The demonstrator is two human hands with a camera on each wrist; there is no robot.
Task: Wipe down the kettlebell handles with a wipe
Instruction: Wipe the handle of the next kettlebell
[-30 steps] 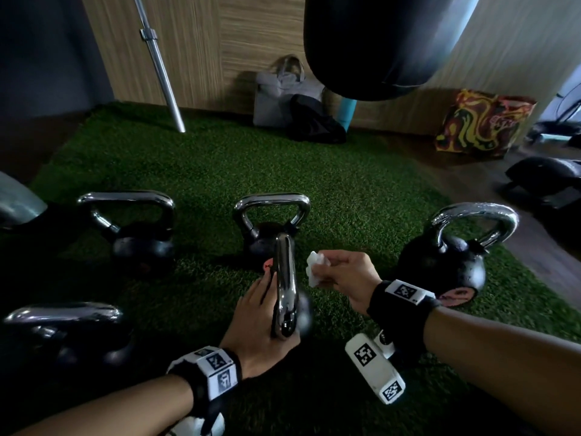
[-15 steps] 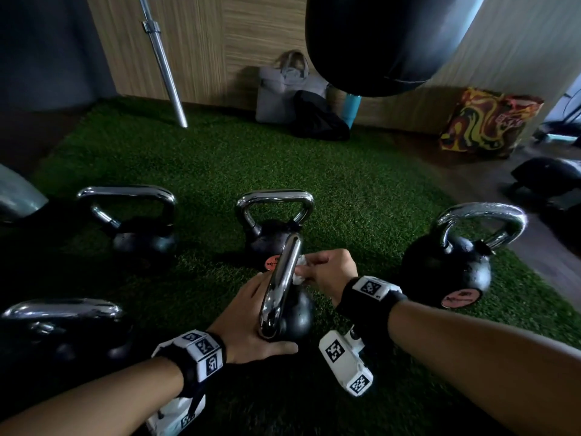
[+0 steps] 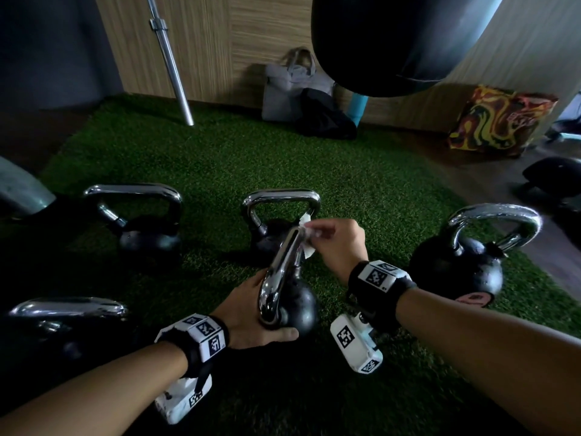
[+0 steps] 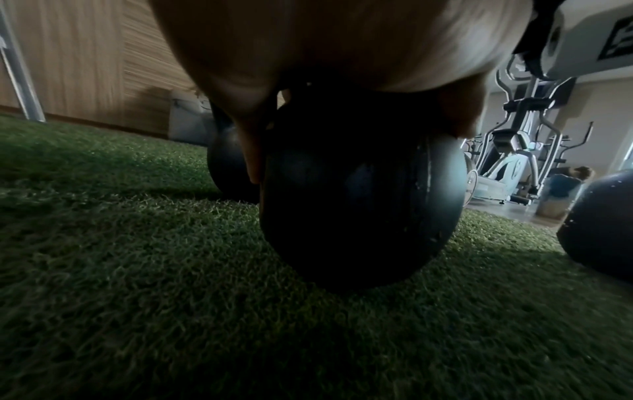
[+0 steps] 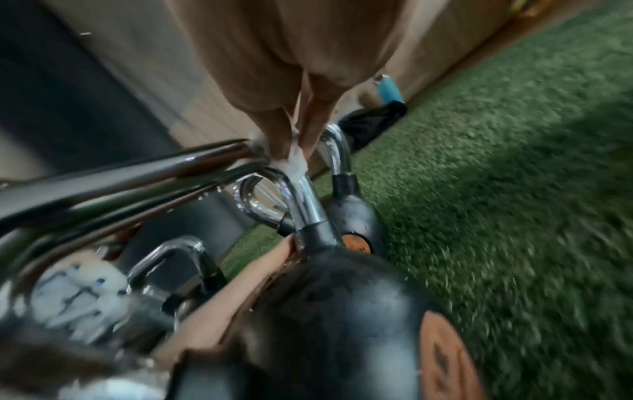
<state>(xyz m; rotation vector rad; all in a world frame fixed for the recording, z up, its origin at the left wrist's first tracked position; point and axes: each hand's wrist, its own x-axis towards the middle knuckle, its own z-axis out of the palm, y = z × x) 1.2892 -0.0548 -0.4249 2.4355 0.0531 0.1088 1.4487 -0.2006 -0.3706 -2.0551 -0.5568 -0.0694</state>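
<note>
A small black kettlebell (image 3: 295, 306) with a chrome handle (image 3: 281, 265) stands on the green turf near me. My left hand (image 3: 251, 316) wraps around its ball from the near-left side, thumb along the front; in the left wrist view the ball (image 4: 359, 197) fills the middle under my palm. My right hand (image 3: 336, 243) pinches a white wipe (image 3: 306, 237) against the far top end of the handle. The right wrist view shows the wipe (image 5: 294, 159) pressed onto the chrome bend by my fingertips (image 5: 281, 146).
Several more chrome-handled kettlebells stand around: one just behind (image 3: 279, 215), one at the right (image 3: 462, 265), two at the left (image 3: 147, 228) (image 3: 63, 322). A black punching bag (image 3: 393, 42) hangs overhead. A barbell (image 3: 171, 64) and bags (image 3: 295, 86) lean at the wooden wall.
My right hand has moved from beside the handle onto its far top end with the wipe. The handle has tipped to the right. My left hand stays on the ball.
</note>
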